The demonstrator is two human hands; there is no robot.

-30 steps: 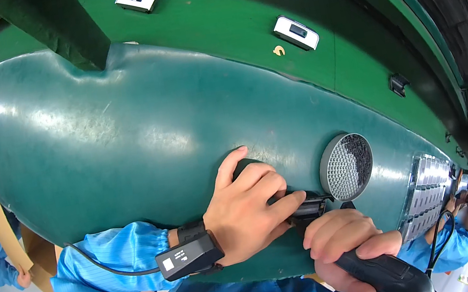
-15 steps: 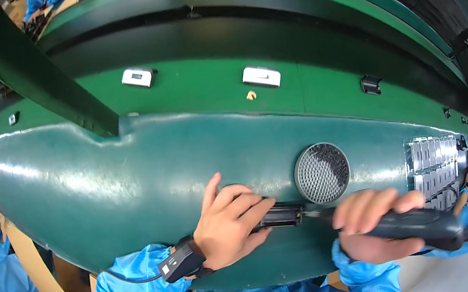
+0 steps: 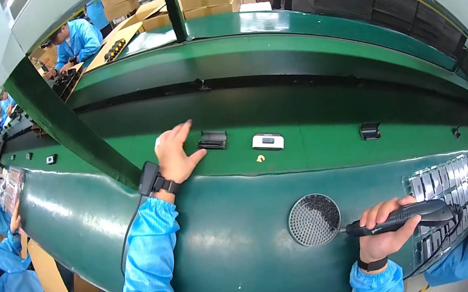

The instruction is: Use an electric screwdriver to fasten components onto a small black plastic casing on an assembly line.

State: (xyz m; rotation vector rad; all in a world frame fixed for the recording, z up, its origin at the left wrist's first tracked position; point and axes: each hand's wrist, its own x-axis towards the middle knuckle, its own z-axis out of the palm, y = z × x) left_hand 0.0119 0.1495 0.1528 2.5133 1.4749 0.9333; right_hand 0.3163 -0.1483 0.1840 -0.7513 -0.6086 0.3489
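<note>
My left hand reaches over the green conveyor belt, its fingers spread and holding nothing. Just beyond its fingertips lies a black, trough-shaped plastic part on the belt, apart from the hand. My right hand grips a black electric screwdriver with a cord, held roughly level above the bench. Its bit points left at the edge of a round dimpled dish; whether it touches is unclear. Small black pieces, probably screws, are heaped in the dish's far right part.
On the belt sit a white-fronted device, a small tan piece and another black part. A clear tray of silver-grey parts is at right on the bench. A slanting green post stands at left. Co-workers work around.
My left hand has let go of the black part, which now lies on the belt. The screwdriver has come away from that part to the dish. The view has tilted upward.
</note>
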